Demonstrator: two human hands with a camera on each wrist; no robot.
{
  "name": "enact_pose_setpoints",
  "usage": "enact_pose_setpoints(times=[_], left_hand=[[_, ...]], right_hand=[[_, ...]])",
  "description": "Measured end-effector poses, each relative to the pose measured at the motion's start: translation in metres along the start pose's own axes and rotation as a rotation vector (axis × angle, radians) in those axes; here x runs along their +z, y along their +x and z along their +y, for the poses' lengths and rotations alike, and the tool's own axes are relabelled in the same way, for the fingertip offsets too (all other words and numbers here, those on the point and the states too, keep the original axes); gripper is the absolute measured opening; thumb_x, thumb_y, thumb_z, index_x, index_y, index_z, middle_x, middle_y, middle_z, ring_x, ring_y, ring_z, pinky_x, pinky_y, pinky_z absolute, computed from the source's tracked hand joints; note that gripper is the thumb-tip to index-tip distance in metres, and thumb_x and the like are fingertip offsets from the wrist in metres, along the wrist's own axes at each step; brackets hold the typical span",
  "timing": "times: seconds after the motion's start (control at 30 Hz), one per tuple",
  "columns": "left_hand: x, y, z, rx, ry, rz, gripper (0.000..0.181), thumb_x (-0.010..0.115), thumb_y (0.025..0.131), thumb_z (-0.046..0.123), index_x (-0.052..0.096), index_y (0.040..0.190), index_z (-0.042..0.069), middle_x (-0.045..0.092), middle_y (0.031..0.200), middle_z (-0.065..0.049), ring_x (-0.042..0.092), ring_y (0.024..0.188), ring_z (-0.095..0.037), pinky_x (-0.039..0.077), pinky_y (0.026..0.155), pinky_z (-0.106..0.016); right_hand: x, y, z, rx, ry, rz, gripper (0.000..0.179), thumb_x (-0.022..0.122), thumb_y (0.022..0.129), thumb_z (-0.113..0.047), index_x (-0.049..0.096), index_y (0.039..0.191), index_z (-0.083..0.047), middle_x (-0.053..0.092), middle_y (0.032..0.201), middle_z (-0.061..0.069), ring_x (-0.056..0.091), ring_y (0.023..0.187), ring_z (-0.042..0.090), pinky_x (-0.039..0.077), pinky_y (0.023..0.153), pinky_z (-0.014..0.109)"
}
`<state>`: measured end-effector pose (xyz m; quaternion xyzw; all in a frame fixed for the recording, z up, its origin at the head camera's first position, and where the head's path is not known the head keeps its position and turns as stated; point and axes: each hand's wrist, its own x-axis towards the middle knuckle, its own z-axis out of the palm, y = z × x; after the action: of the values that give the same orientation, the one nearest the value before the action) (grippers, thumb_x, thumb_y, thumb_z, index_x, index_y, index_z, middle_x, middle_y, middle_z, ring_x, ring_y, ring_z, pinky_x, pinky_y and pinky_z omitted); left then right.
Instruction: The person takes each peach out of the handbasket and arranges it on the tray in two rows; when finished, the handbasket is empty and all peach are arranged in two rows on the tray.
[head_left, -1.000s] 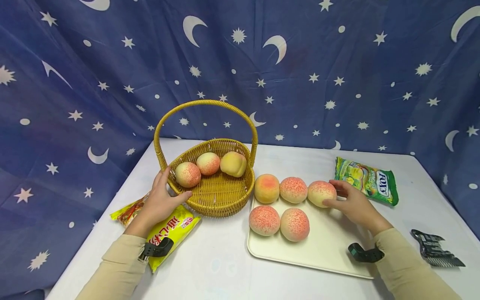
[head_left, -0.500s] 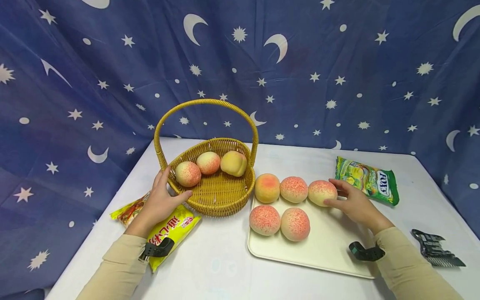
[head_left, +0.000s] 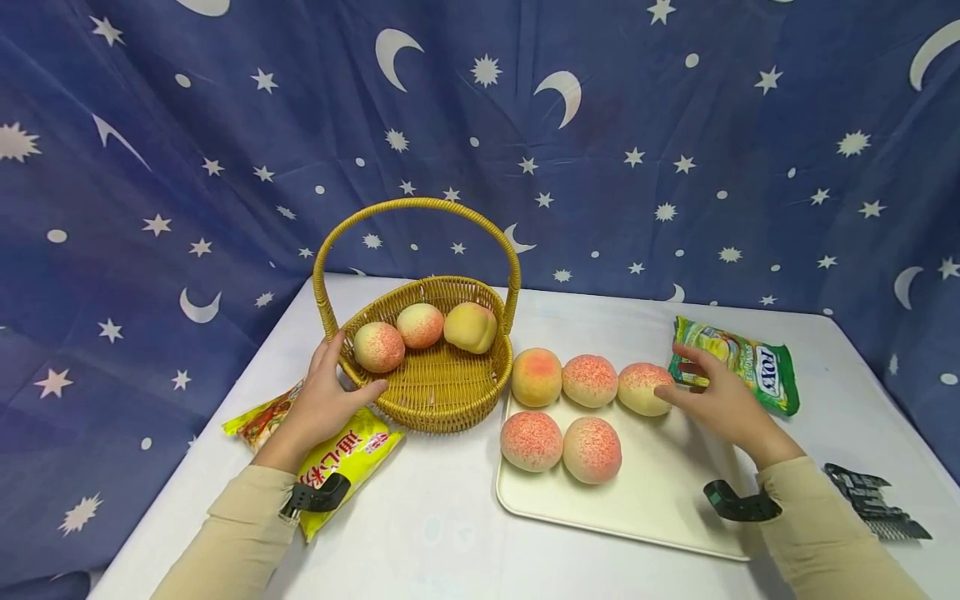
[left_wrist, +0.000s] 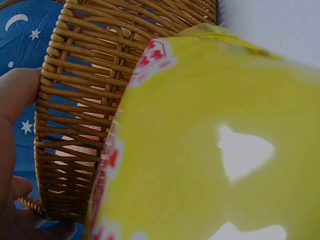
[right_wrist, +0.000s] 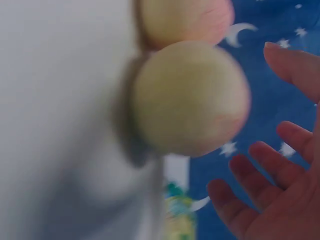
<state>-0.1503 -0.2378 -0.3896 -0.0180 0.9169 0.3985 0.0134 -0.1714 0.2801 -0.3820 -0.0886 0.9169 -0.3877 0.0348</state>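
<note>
My left hand (head_left: 326,406) is spread against the near left side of a yellow wicker basket (head_left: 442,416), thumb and fingers touching its rim. In the left wrist view, the thumb overlaps the edge of the wicker (left_wrist: 70,135). Inside the basket lie three peaches, among them a yellow one (head_left: 470,327). A cream tray (head_left: 645,492) bears several more peaches in two rows. My right hand (head_left: 723,404) is beside the far right peach (head_left: 643,389), holding nothing. In the right wrist view, its fingers (right_wrist: 255,185) are apart from the nearest peach (right_wrist: 192,100).
A yellow food packet (head_left: 348,458) lies under my left forearm, against the basket. Behind my right hand is a green FOX'S bag (head_left: 768,372). A black, jagged-edged object (head_left: 873,504) lies at the table's right. A blue curtain (head_left: 600,167) hangs behind.
My right hand has come off the far right peach, its fingers spreading and rising slightly to the right. The peach stays on the tray. My left hand keeps its place at the basket.
</note>
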Motion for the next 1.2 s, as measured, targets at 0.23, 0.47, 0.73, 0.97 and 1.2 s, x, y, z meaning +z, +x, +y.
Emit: enact_pose_setpoints(times=[0.23,0.47,0.73,0.97,1.2], left_hand=[[0.000,-0.001,0.001,-0.007,-0.011,-0.001,0.110,0.073,0.090,0.047,-0.003,0.162,0.013,-0.009,0.164,-0.022,0.004,0.147,-0.051,0.015,0.110,-0.071],[0.001,-0.001,-0.001,-0.013,-0.015,-0.012,0.112,0.072,0.088,0.052,-0.003,0.162,0.014,-0.009,0.164,-0.022,0.005,0.146,-0.051,0.016,0.110,-0.071],[0.001,0.000,-0.001,-0.015,-0.024,-0.017,0.111,0.072,0.089,0.050,-0.005,0.162,0.017,-0.010,0.164,-0.021,0.006,0.146,-0.052,0.016,0.109,-0.073],[0.001,0.000,-0.003,-0.011,-0.034,-0.020,0.113,0.072,0.088,0.052,-0.006,0.162,0.017,-0.010,0.164,-0.021,0.005,0.146,-0.051,0.015,0.110,-0.072],[0.001,0.000,-0.004,-0.006,-0.028,-0.017,0.112,0.073,0.089,0.049,-0.006,0.162,0.018,-0.010,0.164,-0.021,0.005,0.146,-0.052,0.016,0.109,-0.073]], right_hand=[[-0.006,0.000,-0.037,-0.130,-0.003,0.022,0.077,0.073,0.094,-0.027,0.033,0.154,0.002,0.040,0.149,0.027,0.045,0.130,0.045,0.042,0.100,0.058],[0.013,0.007,-0.084,-0.307,0.067,0.001,0.071,0.076,0.090,-0.015,0.041,0.150,-0.001,0.047,0.145,0.022,0.048,0.129,0.039,0.043,0.102,0.054],[0.050,0.028,-0.138,-0.427,0.087,-0.143,0.077,0.080,0.087,-0.021,0.042,0.151,-0.004,0.047,0.149,0.016,0.049,0.131,0.033,0.041,0.106,0.050],[0.085,0.055,-0.168,-0.423,0.092,-0.231,0.074,0.079,0.087,-0.029,0.045,0.151,-0.012,0.045,0.153,0.004,0.044,0.136,0.025,0.041,0.107,0.045],[0.110,0.080,-0.184,-0.335,0.090,-0.287,0.074,0.074,0.090,-0.038,0.042,0.152,-0.015,0.051,0.143,0.013,0.052,0.126,0.030,0.043,0.104,0.047]])
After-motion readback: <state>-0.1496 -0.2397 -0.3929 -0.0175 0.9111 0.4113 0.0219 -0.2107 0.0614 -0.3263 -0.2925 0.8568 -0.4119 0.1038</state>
